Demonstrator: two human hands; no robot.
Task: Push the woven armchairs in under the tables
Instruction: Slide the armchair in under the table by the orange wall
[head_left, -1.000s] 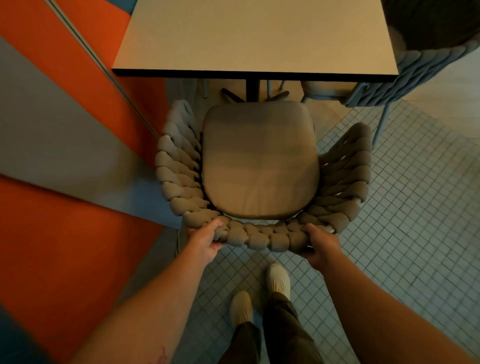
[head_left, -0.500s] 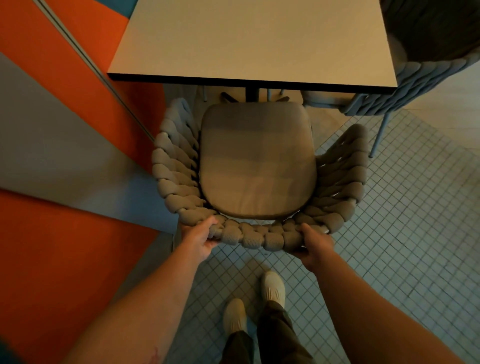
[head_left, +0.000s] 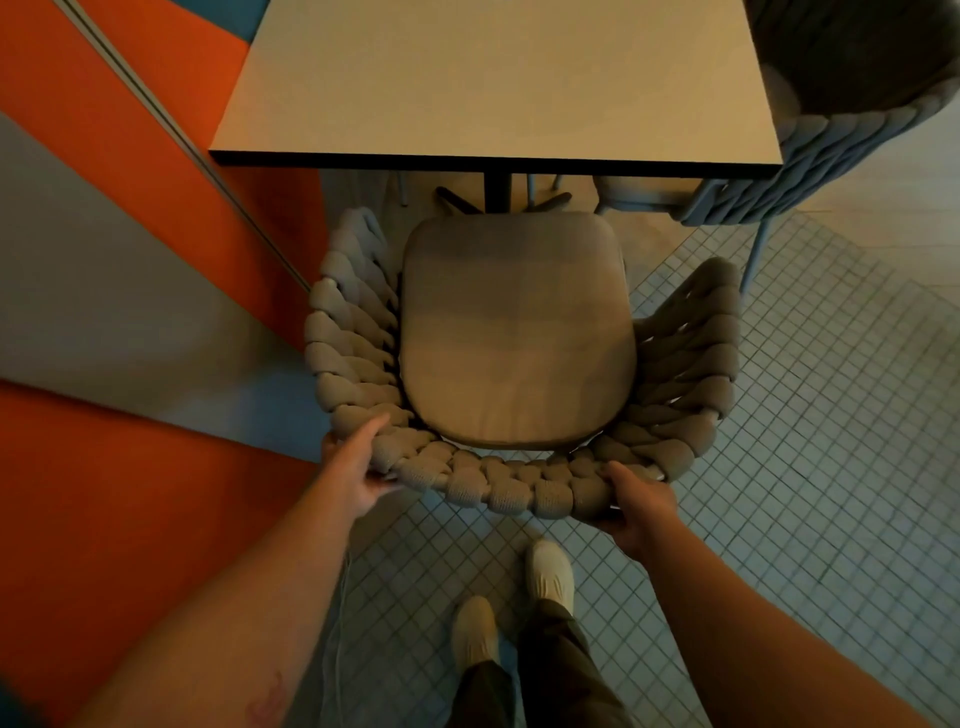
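Both bare arms reach forward and down. The left grip (head_left: 352, 470) curls round the armchair (head_left: 519, 491) at its back rim, thumb on top. The right grip (head_left: 638, 506) holds the same rim farther right in the same way. The back and sides are thick, rope-like woven strands, and the cushion (head_left: 514, 332) is smooth and rounded-square. The chair stands just beyond the grips, its front near the dark edge of the flat, pale worktop (head_left: 493, 78).

Dim, warm amber cast. Surface (head_left: 498, 78) brightest, soft sheen; dark shadow beneath its near edge. Wide-angle bending at frame edges, corners soft.
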